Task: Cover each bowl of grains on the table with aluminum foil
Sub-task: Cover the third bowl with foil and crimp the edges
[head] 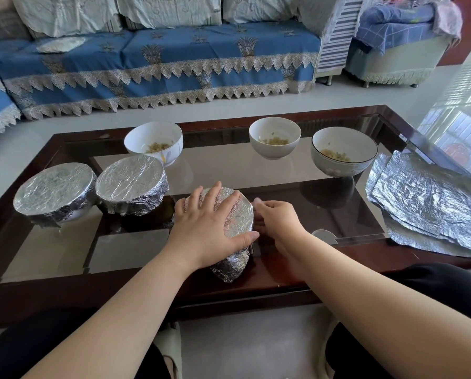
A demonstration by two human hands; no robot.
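A foil-wrapped bowl (238,214) stands near the table's front edge. My left hand (205,222) lies flat on its foil top with straight fingers. My right hand (276,220) curls against the bowl's right side and presses the foil there. Two more foil-covered bowls (55,190) (131,183) stand at the left. Three uncovered bowls with grains stand further back: a white bowl (153,142), a second white bowl (275,136) and a dark-rimmed bowl (343,150). Several loose foil sheets (425,203) lie at the right.
The glass-topped table has a dark wood frame (256,285). A small round fitting (324,236) sits on the glass right of my right wrist. A blue-covered sofa (160,64) stands behind the table, an armchair (398,42) at the back right.
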